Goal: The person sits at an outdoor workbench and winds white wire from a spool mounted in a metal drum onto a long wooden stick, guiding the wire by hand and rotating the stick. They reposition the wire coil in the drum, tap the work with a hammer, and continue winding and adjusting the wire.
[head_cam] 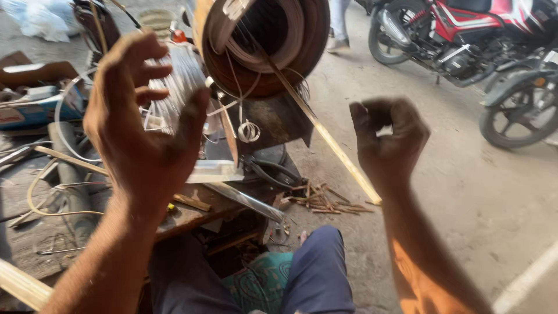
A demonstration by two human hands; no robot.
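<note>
I see the left hand (139,125) with its grip wrapped around a pale coil of wire (174,87), held up just left of the big brown spool (264,43). The right hand (388,139) is a closed fist, right of the spool and apart from it; what it pinches I cannot tell. Motorcycles (465,35) stand beyond it.
</note>
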